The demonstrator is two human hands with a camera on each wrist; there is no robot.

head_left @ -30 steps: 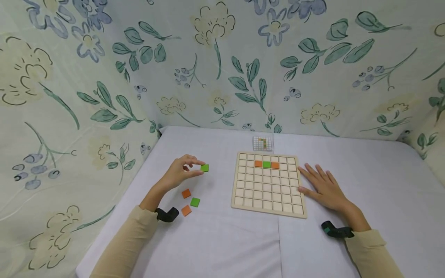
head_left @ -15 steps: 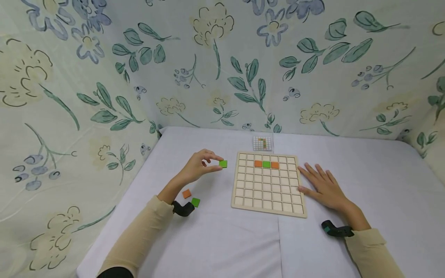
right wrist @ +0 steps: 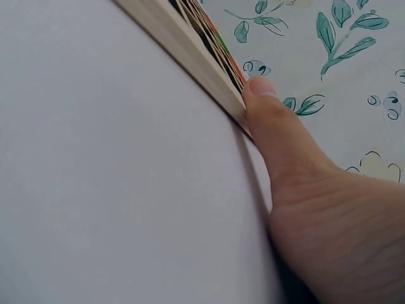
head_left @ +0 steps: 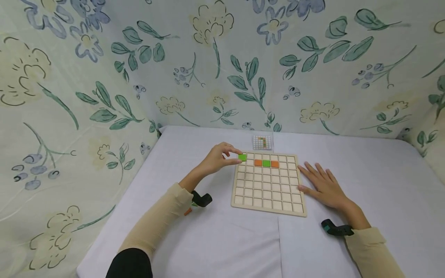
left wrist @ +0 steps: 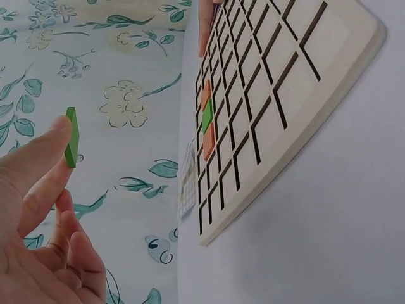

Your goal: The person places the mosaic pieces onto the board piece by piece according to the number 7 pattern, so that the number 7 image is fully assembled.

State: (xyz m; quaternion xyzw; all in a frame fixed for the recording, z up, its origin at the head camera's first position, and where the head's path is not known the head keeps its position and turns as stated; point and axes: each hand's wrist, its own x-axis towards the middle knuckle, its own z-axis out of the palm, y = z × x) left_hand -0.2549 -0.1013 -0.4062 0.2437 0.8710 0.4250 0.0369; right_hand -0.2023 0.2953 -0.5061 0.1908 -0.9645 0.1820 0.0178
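Note:
Between thumb and index finger, my left hand pinches a green square tile. In the head view the tile overlaps the far left corner of a wooden grid board; the left wrist view shows it raised above the board's level. A green tile sits in the grid with an orange tile on its left and another orange tile on its right. Spread flat, my right hand rests on the table, its thumb touching the board's right edge.
Behind the board lies a small card printed with a coloured grid pattern. Loose tiles, one orange among them, lie left of the board, partly hidden by the left arm. Floral cloth hangs behind the white-covered table.
My left hand has carried the green tile rightward and away from me, from beside the board to over its far left corner. The right hand has stayed in place.

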